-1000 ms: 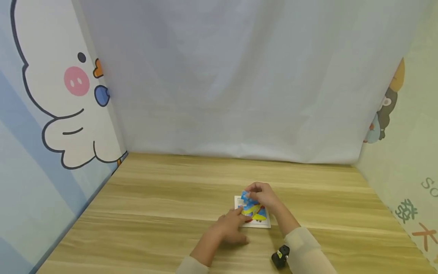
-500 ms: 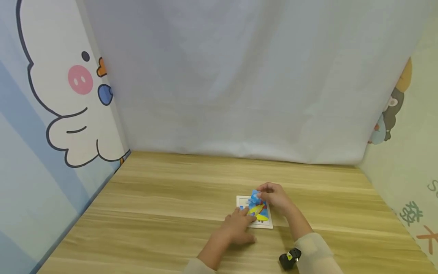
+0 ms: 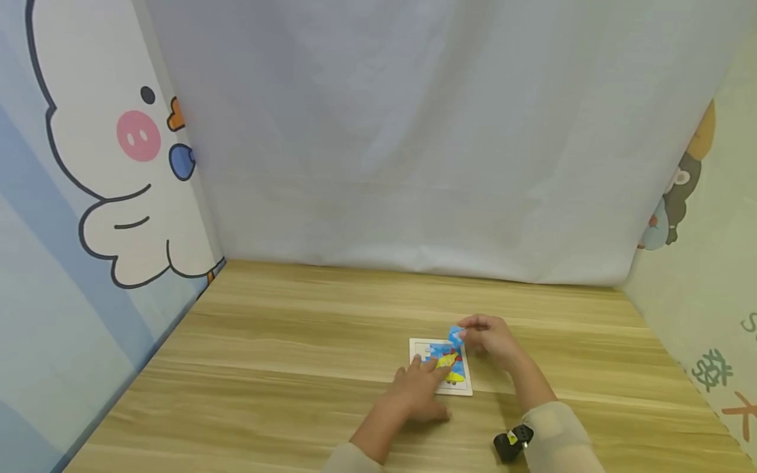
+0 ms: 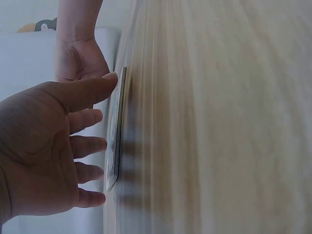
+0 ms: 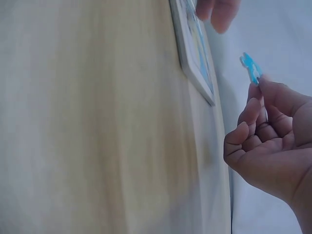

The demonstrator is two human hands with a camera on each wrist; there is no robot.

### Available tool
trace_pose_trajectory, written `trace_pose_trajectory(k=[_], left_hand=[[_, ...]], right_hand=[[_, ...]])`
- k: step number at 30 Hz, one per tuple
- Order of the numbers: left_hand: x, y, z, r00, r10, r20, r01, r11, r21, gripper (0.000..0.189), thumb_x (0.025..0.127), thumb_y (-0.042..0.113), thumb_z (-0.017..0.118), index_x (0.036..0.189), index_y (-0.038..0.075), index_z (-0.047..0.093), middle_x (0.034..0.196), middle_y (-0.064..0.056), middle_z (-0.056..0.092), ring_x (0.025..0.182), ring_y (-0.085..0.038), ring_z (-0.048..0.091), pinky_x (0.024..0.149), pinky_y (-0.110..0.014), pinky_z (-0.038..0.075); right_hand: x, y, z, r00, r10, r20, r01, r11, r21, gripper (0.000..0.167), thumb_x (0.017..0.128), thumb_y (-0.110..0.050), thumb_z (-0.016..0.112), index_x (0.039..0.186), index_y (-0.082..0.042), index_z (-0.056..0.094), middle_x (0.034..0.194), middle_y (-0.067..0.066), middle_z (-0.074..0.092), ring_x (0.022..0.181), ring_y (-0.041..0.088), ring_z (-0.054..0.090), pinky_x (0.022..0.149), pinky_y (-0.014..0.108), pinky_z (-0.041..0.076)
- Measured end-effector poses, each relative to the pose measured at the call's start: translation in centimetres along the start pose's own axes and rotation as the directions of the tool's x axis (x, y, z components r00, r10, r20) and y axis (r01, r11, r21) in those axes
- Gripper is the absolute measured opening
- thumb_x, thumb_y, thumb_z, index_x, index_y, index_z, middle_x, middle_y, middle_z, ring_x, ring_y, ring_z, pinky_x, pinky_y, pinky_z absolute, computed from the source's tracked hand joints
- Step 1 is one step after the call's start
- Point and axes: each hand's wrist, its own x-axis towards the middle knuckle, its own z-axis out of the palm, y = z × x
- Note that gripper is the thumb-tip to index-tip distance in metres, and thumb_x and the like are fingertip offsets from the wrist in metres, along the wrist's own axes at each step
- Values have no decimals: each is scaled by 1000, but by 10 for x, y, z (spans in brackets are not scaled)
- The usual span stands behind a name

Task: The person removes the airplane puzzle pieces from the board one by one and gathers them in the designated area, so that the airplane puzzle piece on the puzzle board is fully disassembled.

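A jigsaw puzzle board (image 3: 454,392) with a pale border lies flat on the table, showing a yellow and red picture on blue. My right hand (image 3: 493,341) pinches a small blue puzzle piece (image 3: 455,336) between thumb and index finger, over the board's far right corner. In the right wrist view the piece (image 5: 251,69) stands clear of the board (image 5: 187,58). My left hand (image 3: 416,389) lies over the board's near left part with fingers spread, hiding some of the picture. The left wrist view shows that hand (image 4: 58,146) with fingers extended at the board's edge.
The wood-grain table (image 3: 284,341) stretches around the board. A small black device (image 3: 513,443) sits by the right sleeve. Behind the table hangs a grey-white curtain (image 3: 384,144), and cartoon-printed walls (image 3: 35,315) stand at both sides.
My right hand has moved right with the puzzle piece, from above the board's middle to its far right corner. The left hand has slid slightly right across the board.
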Motion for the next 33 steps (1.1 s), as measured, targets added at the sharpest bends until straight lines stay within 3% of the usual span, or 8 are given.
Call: trace_pose_trajectory(k=[6,12,19,26,33], left_hand=[[-3,1,1,999,-22,44,20,998,66,77,74,43,75,141,23,42,148,-7,30,134,-37,22,101,-55,27],[-6,1,-1,997,-22,69,12,990,144,81,72,46,75,142,23,40,149,-7,27,135,-35,21,102,-52,27],[-7,4,-2,996,-17,86,5,991,137,82,72,46,75,142,22,39,149,-7,26,135,-35,20,103,-52,25],[-5,3,-1,996,-18,86,6,990,142,86,72,48,75,145,26,33,150,-7,24,136,-36,18,103,-54,24],[-5,2,-1,996,-20,89,7,990,144,80,72,49,75,141,27,40,149,-6,25,135,-36,19,102,-54,25]], right_hand=[[-2,1,-8,1000,1,7,-1,1000,9,26,86,-3,62,107,12,58,81,3,59,66,13,45,56,26,40],[-4,4,-20,999,14,-32,-15,999,-46,28,85,-7,64,107,10,60,86,4,62,71,15,51,61,30,43],[-1,10,-35,997,52,-64,-60,990,-128,26,86,-7,63,108,8,63,87,5,64,71,17,52,61,31,45],[9,10,-37,997,54,-46,-65,959,-276,22,87,-8,63,104,5,65,90,7,64,70,18,51,61,31,44],[18,15,-30,995,54,-82,-83,908,-411,14,85,-6,66,94,4,68,94,12,65,84,23,54,74,36,45]])
